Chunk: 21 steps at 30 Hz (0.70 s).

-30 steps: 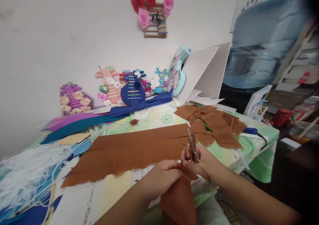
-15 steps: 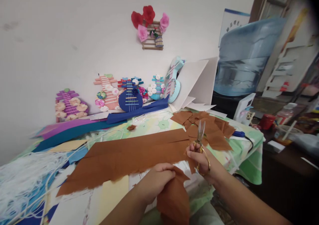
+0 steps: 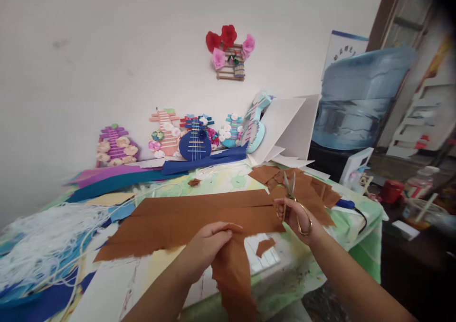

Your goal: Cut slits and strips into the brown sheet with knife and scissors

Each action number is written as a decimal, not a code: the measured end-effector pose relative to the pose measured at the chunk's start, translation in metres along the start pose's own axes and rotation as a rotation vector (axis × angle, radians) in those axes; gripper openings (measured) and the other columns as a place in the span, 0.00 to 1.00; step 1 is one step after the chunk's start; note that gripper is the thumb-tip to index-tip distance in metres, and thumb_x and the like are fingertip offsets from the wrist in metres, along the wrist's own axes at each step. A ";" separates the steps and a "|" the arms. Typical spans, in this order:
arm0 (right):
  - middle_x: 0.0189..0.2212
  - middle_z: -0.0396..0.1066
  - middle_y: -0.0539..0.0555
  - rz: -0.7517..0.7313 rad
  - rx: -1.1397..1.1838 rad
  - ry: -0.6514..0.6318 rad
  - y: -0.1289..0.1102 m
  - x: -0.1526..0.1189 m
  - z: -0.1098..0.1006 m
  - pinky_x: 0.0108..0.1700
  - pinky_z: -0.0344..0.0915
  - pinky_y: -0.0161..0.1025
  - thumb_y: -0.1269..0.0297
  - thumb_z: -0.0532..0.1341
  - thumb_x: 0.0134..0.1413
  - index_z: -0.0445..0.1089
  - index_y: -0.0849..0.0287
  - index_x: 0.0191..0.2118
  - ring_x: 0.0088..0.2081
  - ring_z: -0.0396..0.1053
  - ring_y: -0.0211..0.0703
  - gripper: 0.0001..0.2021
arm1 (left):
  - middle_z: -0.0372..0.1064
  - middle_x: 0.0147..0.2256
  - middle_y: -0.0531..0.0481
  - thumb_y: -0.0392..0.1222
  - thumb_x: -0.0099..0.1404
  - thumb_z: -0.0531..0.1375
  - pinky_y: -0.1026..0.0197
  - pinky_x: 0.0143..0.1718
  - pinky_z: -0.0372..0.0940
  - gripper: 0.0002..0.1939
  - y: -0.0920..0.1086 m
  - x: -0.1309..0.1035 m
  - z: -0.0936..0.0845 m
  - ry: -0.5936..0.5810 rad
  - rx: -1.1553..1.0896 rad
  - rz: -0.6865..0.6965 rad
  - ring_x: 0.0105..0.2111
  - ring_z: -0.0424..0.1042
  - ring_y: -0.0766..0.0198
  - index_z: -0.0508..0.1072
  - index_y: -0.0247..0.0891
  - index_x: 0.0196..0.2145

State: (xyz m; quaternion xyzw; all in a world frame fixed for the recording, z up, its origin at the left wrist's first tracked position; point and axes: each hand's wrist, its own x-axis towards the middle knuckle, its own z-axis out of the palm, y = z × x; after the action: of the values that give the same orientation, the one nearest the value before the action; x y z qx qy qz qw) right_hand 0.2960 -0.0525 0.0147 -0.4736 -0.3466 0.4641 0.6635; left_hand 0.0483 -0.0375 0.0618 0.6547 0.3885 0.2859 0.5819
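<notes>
A long brown felt sheet [image 3: 185, 217] lies across the near middle of the table [image 3: 359, 236], with a heap of cut brown squares [image 3: 302, 189] at its far right. Near the table's edge, the left hand [image 3: 208, 243] pinches a hanging brown felt strip [image 3: 233, 274] at its top corner, fingers closed on it. To the right, the right hand [image 3: 297, 215] grips gold-handled scissors [image 3: 294, 201], blades parted and pointing up. A small brown offcut [image 3: 265, 247] lies between the hands. Cutting cleanly probably calls for holding the strip taut and the blades square to it.
</notes>
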 end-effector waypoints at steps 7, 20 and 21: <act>0.22 0.63 0.51 0.013 0.049 -0.074 -0.001 0.003 0.005 0.28 0.58 0.37 0.54 0.62 0.36 0.68 0.61 0.30 0.25 0.61 0.38 0.16 | 0.72 0.34 0.49 0.45 0.49 0.55 0.64 0.32 0.61 0.15 -0.002 -0.005 -0.012 0.161 -0.053 -0.034 0.35 0.68 0.57 0.74 0.37 0.33; 0.16 0.52 0.44 -0.017 -0.220 -0.285 -0.004 -0.050 0.045 0.18 0.49 0.31 0.47 0.65 0.25 0.55 0.58 0.21 0.17 0.51 0.30 0.23 | 0.71 0.37 0.48 0.44 0.48 0.60 0.62 0.38 0.61 0.12 0.002 0.008 0.003 0.135 -0.230 0.037 0.39 0.67 0.56 0.74 0.38 0.31; 0.18 0.54 0.45 -0.014 -0.216 -0.294 -0.002 -0.051 0.051 0.19 0.51 0.31 0.49 0.66 0.25 0.55 0.58 0.21 0.19 0.53 0.32 0.23 | 0.71 0.36 0.48 0.44 0.47 0.61 0.62 0.39 0.61 0.12 0.002 0.008 0.006 0.132 -0.227 0.060 0.39 0.67 0.56 0.75 0.38 0.30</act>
State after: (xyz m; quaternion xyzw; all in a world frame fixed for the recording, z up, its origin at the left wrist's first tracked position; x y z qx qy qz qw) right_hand 0.2340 -0.0857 0.0314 -0.4667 -0.4911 0.4836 0.5542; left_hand 0.0578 -0.0337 0.0623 0.5757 0.3716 0.3878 0.6165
